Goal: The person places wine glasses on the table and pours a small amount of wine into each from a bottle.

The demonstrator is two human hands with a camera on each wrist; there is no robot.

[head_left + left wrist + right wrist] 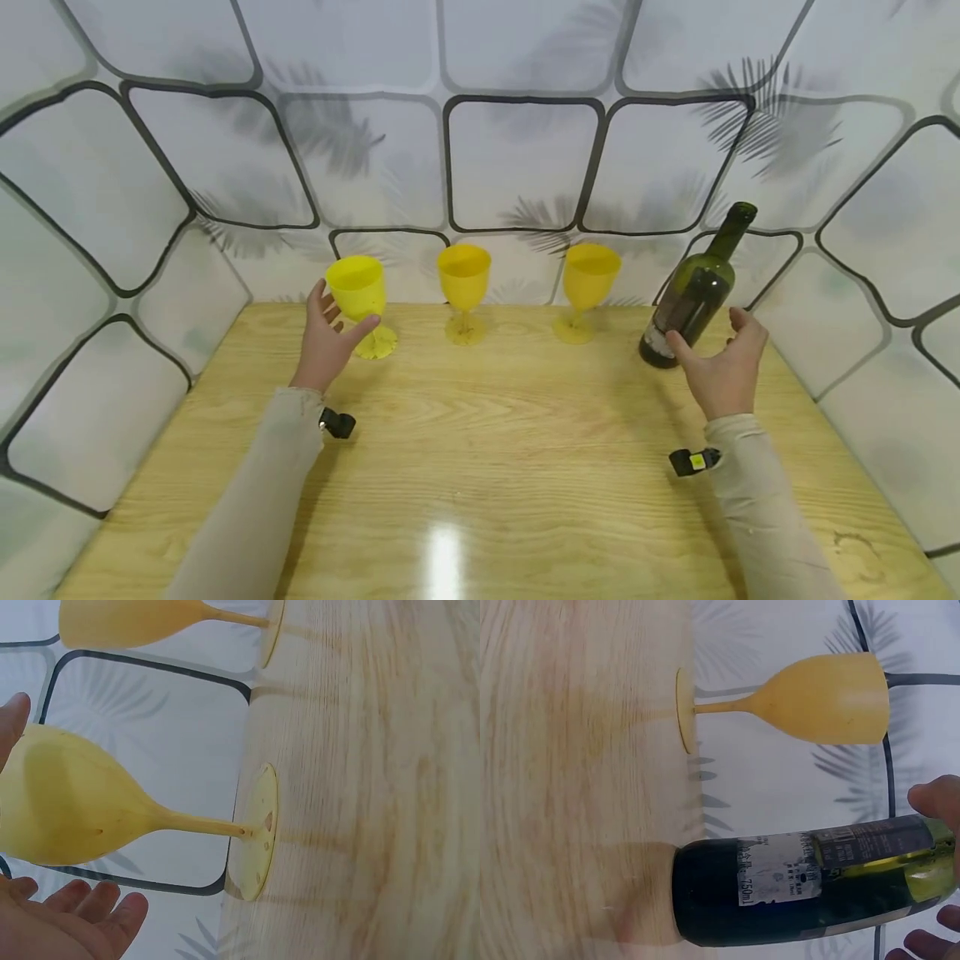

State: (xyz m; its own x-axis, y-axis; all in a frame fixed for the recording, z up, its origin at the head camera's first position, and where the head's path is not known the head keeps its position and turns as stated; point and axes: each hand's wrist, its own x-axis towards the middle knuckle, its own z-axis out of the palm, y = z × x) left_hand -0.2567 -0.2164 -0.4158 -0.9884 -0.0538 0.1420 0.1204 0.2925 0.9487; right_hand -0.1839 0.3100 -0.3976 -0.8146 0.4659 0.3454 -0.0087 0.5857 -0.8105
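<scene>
At the left, a yellow goblet (356, 287) stands upright on the wooden table. My left hand (327, 337) is spread around its bowl, thumb on one side and fingers on the other. In the left wrist view, gaps show between the goblet (75, 799) and the fingers (97, 915). A green glass wine bottle (693, 296) with a worn label stands at the right, its base on the table. Beside it is my right hand (723, 367), thumb and fingers apart. The right wrist view has the thumb (934, 796) right at the edge of the bottle (780, 885), with the fingers lower down.
Two more yellow goblets, a middle one (463, 279) and a right one (590, 279), stand in a row between the hands. Behind them rises a patterned wall (517, 167), close to the table's back edge. The wooden table (480, 450) stretches toward me.
</scene>
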